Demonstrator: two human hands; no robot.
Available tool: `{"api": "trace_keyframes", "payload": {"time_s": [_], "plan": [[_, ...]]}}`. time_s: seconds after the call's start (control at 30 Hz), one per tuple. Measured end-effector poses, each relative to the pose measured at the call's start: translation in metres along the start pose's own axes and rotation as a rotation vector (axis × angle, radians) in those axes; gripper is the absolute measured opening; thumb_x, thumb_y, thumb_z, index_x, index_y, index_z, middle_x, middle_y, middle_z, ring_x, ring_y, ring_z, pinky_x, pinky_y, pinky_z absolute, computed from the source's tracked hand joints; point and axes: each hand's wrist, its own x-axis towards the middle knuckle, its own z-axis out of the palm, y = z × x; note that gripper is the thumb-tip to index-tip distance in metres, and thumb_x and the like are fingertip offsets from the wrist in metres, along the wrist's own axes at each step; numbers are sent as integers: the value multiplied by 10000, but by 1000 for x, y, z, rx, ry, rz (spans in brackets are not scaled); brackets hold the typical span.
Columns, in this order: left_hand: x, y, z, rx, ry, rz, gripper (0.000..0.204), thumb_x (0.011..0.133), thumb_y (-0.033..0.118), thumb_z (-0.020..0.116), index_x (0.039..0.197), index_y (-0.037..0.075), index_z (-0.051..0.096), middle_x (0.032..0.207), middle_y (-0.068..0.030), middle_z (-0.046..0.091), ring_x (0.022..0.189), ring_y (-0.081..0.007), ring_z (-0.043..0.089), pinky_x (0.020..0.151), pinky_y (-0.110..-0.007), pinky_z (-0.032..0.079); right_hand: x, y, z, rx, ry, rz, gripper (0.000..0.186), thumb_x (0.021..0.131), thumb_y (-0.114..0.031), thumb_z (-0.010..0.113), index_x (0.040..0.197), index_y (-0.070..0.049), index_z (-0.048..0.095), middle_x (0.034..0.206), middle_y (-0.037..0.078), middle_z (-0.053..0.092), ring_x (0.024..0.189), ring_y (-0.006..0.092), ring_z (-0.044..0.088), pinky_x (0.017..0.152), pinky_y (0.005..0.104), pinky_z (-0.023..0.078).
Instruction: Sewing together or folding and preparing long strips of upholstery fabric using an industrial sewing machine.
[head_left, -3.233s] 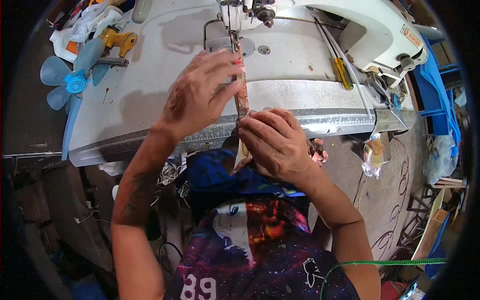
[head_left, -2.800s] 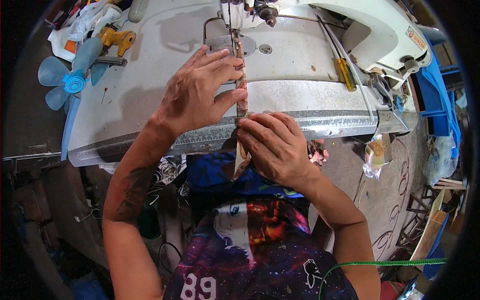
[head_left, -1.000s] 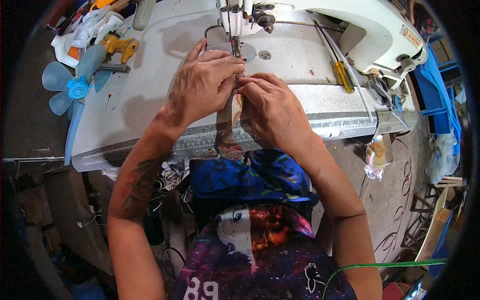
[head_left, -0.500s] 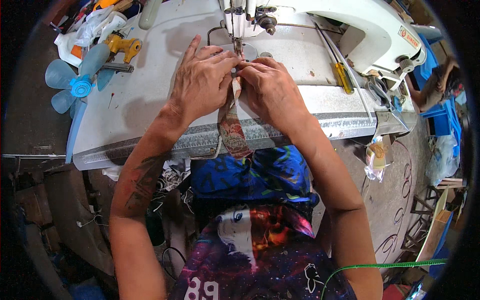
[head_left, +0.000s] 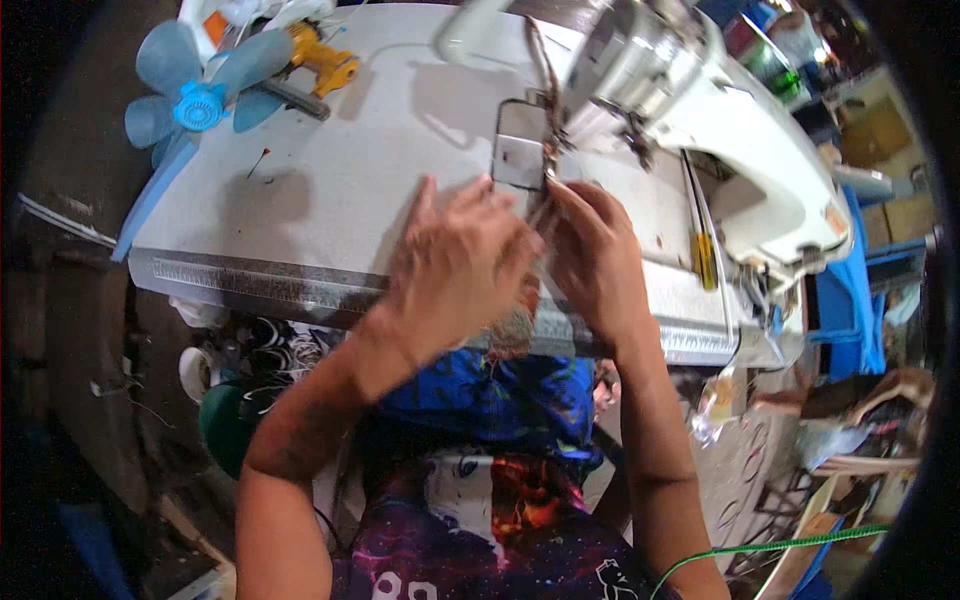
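Though blurred, reddish patterned strip (head_left: 516, 325)

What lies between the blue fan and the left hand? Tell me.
The head view shows white tabletop with a thin, red-tipped thing nearer the fan than the left hand.

At the front edge of the white surface (head_left: 340, 210), the cloth strip (head_left: 514, 330) has a blurred pattern of red and beige. Near the left edge, the fan (head_left: 199, 106) is blue. The sewing machine (head_left: 740, 140) is white; the screwdriver (head_left: 706, 262) has a yellow handle.
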Motion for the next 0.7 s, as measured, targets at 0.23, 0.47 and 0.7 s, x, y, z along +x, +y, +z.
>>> {"api": "trace_keyframes", "payload": {"time_s": [0.23,0.47,0.7], "plan": [[-68,28,-10,-78,152,-50,393,1000,297,733,1247,-9,719,1235,-211,734,1345,-380,618,1222,-694,309,-78,-85,-62,322,-403,349,140,939,-129,823,997,-4,800,955,171,782,862,312,767,812,383,593],[-137,-2,-33,-201,-227,-171,404,1000,337,757,1176,-24,709,959,-210,709,871,-385,714,797,-516,568,-133,-71,-7,201,-501,493,333,957,-248,847,1135,26,782,1070,190,789,1031,309,748,931,385,550],[-137,0,-18,-469,-254,-365,349,1035,249,715,1230,-35,660,990,-254,744,866,-416,758,713,-445,597,-150,-92,-12,1031,-213,964,190,1028,-100,762,1163,33,783,1081,76,803,967,114,726,887,296,580]]}}
